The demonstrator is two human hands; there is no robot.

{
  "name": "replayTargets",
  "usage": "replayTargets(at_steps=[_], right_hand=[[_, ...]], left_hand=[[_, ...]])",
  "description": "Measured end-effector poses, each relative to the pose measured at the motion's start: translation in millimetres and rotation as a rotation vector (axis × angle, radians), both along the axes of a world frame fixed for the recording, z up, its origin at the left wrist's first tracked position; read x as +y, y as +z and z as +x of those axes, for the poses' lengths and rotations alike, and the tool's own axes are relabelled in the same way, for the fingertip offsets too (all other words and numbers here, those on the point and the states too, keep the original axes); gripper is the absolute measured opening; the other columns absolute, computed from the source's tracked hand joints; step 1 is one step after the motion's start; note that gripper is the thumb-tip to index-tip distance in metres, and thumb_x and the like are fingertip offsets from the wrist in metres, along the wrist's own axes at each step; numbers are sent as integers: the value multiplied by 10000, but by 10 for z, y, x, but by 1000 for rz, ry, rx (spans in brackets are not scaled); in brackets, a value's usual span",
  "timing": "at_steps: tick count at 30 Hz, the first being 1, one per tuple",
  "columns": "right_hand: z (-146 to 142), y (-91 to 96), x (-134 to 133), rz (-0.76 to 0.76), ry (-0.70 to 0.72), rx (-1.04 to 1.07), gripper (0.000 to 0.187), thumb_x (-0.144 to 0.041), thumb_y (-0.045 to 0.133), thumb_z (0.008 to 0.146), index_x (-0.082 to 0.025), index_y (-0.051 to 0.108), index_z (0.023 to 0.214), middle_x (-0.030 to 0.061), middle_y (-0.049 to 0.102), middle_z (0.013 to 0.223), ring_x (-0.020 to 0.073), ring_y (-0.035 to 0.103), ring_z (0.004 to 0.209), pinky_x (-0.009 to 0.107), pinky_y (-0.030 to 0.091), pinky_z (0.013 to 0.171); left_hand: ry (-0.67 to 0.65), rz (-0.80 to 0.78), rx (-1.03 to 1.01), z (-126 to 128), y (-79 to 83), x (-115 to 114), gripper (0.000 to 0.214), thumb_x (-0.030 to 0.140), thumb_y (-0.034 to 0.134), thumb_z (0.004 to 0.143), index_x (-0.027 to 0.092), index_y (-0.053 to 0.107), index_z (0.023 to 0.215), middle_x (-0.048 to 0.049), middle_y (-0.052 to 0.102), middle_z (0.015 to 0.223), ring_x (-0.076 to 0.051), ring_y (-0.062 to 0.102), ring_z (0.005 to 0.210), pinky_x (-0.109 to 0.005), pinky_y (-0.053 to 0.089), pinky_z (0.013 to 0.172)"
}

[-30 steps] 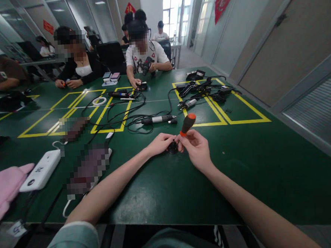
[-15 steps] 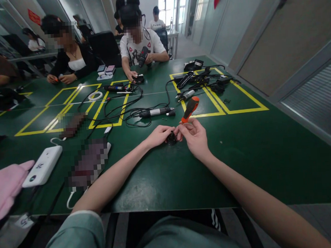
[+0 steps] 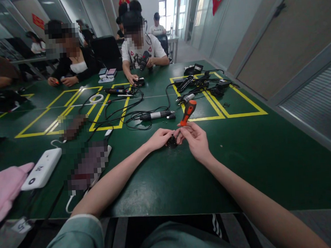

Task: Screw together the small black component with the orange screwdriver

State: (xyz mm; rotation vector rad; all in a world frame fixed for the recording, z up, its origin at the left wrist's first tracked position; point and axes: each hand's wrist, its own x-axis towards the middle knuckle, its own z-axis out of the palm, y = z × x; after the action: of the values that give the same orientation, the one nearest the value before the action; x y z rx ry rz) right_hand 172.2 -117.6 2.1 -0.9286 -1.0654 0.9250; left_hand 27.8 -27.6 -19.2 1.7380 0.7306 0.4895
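My right hand [image 3: 194, 139] grips a screwdriver with an orange and black handle [image 3: 188, 112]; the handle points up and away from me, and its tip goes down toward a small black round part [image 3: 171, 142] on the green table [image 3: 254, 152]. My left hand [image 3: 160, 138] pinches that black part from the left and steadies it on the table. Both hands meet at the table's middle, fingers closed.
A grey rotary tool [image 3: 155, 116] with tangled black cables lies just beyond my hands. More tools and cables [image 3: 199, 85] fill a yellow-taped square at the far right. A white power bank [image 3: 41, 174] and a pink cloth [image 3: 4, 190] lie left. Other people sit across the table.
The screwdriver handle has tilted slightly and turned in my right hand. Both hands stay on the black part. The view has shifted a little.
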Motion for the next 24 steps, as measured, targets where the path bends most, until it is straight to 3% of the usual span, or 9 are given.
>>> replayTargets(at_steps=[4, 7, 15, 18, 24], right_hand=[[-33, 14, -23, -5, -37, 30, 446, -472, 928, 690, -234, 566, 795, -65, 664, 597, 106, 603, 465, 231, 521, 478], [-41, 26, -28, 3, -36, -5, 395, -465, 924, 695, -220, 616, 731, -44, 656, 596, 107, 591, 476, 242, 508, 479], [-26, -27, -8, 4, -1, -72, 385, -568, 798, 819, -198, 695, 786, -13, 663, 610, 118, 590, 501, 270, 531, 500], [-38, -43, -10, 13, -18, -13, 390, -524, 864, 761, -206, 680, 892, -18, 708, 672, 108, 604, 497, 250, 531, 486], [-46, -32, -8, 33, -38, -39, 331, -450, 913, 716, -199, 702, 759, -18, 682, 664, 94, 582, 483, 241, 502, 467]], left_hand=[[-40, -1, -13, 3, 27, -15, 548, 594, 492, 984, 137, 619, 711, -32, 669, 720, -82, 499, 568, -173, 420, 509], [-64, 6, -26, -5, 44, -26, 556, 585, 479, 986, 131, 644, 711, -43, 681, 731, -88, 527, 583, -176, 423, 512], [-91, 22, -41, -19, 32, -16, 508, 536, 488, 973, 136, 608, 684, -40, 686, 720, -85, 541, 592, -171, 421, 527], [-68, 13, -35, -3, 6, -3, 511, 551, 496, 964, 138, 605, 683, -25, 659, 688, -81, 510, 562, -173, 411, 506], [-37, 5, -29, 23, -22, 12, 536, 577, 500, 971, 141, 608, 678, -17, 637, 662, -79, 498, 548, -175, 431, 501]])
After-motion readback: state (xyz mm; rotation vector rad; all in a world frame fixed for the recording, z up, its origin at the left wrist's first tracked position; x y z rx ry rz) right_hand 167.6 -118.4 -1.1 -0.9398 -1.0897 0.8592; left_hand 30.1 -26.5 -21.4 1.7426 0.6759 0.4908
